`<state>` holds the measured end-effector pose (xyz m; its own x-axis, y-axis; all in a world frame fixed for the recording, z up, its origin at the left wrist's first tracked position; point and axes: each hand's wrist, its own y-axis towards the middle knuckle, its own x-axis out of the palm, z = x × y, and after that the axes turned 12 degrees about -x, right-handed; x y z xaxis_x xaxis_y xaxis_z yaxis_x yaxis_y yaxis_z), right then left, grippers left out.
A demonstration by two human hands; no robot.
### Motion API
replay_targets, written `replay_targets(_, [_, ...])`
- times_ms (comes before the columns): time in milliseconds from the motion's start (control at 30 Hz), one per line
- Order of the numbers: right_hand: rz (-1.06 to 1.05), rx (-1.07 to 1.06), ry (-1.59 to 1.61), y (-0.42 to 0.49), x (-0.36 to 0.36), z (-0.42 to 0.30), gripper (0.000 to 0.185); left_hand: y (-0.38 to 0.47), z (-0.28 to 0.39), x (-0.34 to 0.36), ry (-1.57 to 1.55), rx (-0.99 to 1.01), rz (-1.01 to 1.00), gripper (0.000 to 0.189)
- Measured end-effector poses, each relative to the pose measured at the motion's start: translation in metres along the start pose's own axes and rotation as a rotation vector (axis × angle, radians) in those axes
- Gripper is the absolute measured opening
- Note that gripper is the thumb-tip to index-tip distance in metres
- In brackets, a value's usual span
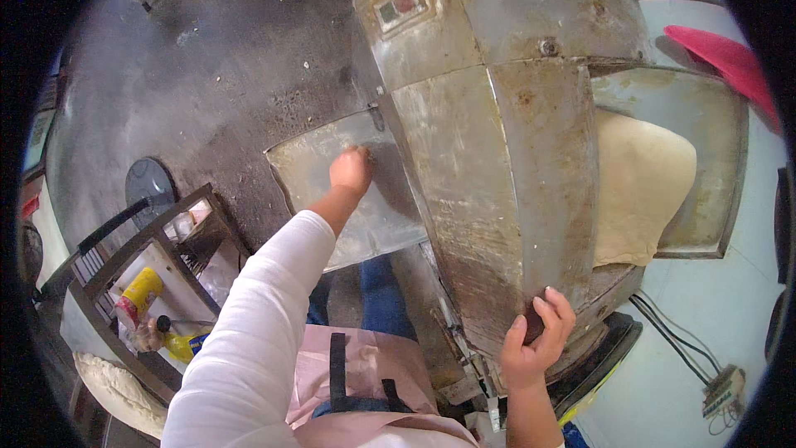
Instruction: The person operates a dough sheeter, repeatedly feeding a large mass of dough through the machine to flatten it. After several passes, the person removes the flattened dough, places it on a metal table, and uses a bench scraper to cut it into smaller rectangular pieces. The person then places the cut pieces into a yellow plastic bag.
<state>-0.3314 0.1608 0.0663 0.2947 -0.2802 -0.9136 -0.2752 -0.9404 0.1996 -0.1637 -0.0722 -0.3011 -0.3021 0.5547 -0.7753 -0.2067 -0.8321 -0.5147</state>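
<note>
A large, worn metal dough sheeter (460, 155) stands before me, a switch with a red and a green part (401, 6) on its upper cover. My left hand (351, 169) is curled over the flat metal tray (323, 155) on the machine's left side; whether its fingers hold anything is hidden. My right hand (538, 339) is at the near end of the machine's cover, its fingers apart and bent, with nothing seen in it. On the right, a thick smooth sheet of dough (640, 186) lies partly on a metal tray (715, 155) and runs up against the machine.
A frame rack (155, 233) with bottles and bags stands at the lower left, beside a pale dough mass (115, 389). A dark round-topped stool (149, 183) is behind it. Cables run to a power strip (724, 392) at right. A pink object (715, 56) lies upper right.
</note>
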Motion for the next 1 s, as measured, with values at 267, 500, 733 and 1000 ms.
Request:
replay_targets(267, [-0.055, -0.006, -0.043, 0.001, -0.004, 0.001, 0.037, 0.009, -0.003, 0.013, 0.202, 0.172, 0.009, 0.016])
replay_targets(500, [-0.033, 0.014, -0.018, 0.003, -0.004, -0.002, 0.037, 0.026, -0.052, -0.08, -0.361, 0.021, 0.632, 0.08])
replay_targets(733, [-0.006, 0.049, -0.032, 0.006, -0.001, -0.007, 0.035, 0.001, -0.069, -0.045, -0.732, -0.369, -0.292, 0.061])
replay_targets(1000, [0.011, 0.026, -0.078, 0.004, 0.003, -0.009, 0.034, -0.024, 0.043, 0.063, -0.973, -0.313, -0.466, 0.062])
